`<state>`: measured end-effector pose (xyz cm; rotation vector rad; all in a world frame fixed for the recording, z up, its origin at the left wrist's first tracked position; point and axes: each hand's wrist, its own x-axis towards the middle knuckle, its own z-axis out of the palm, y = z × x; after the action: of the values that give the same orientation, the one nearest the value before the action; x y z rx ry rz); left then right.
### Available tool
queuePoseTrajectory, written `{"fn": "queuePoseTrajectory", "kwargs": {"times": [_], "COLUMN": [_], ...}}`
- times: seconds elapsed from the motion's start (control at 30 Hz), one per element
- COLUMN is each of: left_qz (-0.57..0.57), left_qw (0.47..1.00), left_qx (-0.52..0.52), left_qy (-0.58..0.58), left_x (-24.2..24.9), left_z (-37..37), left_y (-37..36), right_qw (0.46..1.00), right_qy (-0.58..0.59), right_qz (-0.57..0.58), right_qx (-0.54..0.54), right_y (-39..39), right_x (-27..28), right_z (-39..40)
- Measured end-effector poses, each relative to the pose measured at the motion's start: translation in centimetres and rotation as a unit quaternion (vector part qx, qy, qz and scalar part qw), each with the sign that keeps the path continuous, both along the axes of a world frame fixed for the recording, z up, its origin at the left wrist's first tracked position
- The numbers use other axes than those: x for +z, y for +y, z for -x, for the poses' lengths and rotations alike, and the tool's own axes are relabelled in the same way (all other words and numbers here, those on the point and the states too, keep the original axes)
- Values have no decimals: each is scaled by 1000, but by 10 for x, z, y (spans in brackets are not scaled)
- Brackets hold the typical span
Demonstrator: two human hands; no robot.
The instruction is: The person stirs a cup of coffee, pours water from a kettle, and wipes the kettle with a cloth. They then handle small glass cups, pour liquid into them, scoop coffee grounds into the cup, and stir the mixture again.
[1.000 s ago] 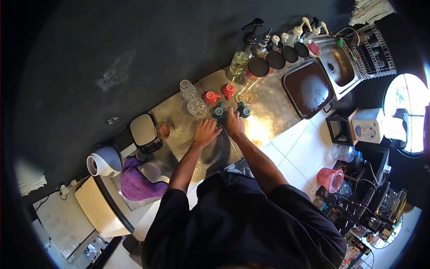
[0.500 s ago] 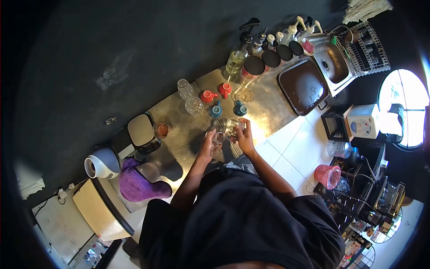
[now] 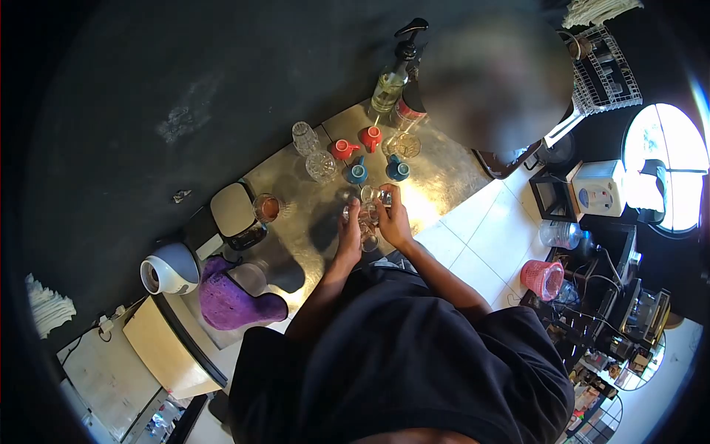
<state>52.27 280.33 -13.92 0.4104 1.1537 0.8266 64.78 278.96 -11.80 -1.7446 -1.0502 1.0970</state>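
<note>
Left hand (image 3: 350, 235) and right hand (image 3: 393, 222) are both closed around small clear drinking glasses (image 3: 367, 214), held close together just above the near edge of the brushed-metal counter (image 3: 444, 177). The fingers of each hand are wrapped about the glass walls; how many glasses each hand carries cannot be told, as they overlap and blur. One glass appears to hang lowest between the hands, near the left wrist.

Assessment of handling: the glasses are judged rigid, light, smooth and breakable. Bare glass is likely slippery if wet, and pieces held together may knock and chip. The sound hold is around the wall below the rim, one glass per hand where possible, with thumb opposite fingers.

Surroundings, outward from the hands: two small teal ceramic cups (image 3: 357, 172) stand just beyond the hands, two small red ceramic cups (image 3: 342, 149) behind those. Two cut-pattern clear tumblers (image 3: 321, 166) stand to the left of the cups. A tall clear pump bottle with pale liquid (image 3: 387, 89) stands at the back against the dark wall. A glass of brown liquid (image 3: 266, 208) and a purple cloth (image 3: 228, 302) lie further left.
</note>
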Motion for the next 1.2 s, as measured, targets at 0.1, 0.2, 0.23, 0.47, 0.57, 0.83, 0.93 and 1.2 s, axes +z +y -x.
{"fn": "queuePoseTrajectory", "kwargs": {"times": [0.1,0.2,0.23,0.47,0.57,0.83,0.93,1.2], "left_qz": [32,30,41,33,79,89,105,116], "left_qw": [998,999,998,997,994,994,986,990], "left_qx": [22,15,6,-40,1,14,-43,-34], "left_qy": [-48,-24,-53,-64,-71,-59,-118,-70], "left_x": [-6,-7,-10,-29,-42,-18,-10,-17], "left_z": [-1,-1,3,29,37,44,56,27], "left_y": [-2,-2,-2,-8,-9,-8,-8,-9], "right_qw": [997,986,963,799,856,967,957,969], "right_qy": [-32,87,209,494,400,-202,-233,-70], "right_qz": [-37,-47,-43,-19,45,157,170,70], "right_qx": [-59,-133,-165,-342,-326,16,34,-226], "right_y": [-1,-2,-3,25,49,120,125,19], "right_x": [-27,-38,-39,-64,-95,-114,-104,-73], "right_z": [5,-2,-6,-93,-138,-156,-155,-169]}}
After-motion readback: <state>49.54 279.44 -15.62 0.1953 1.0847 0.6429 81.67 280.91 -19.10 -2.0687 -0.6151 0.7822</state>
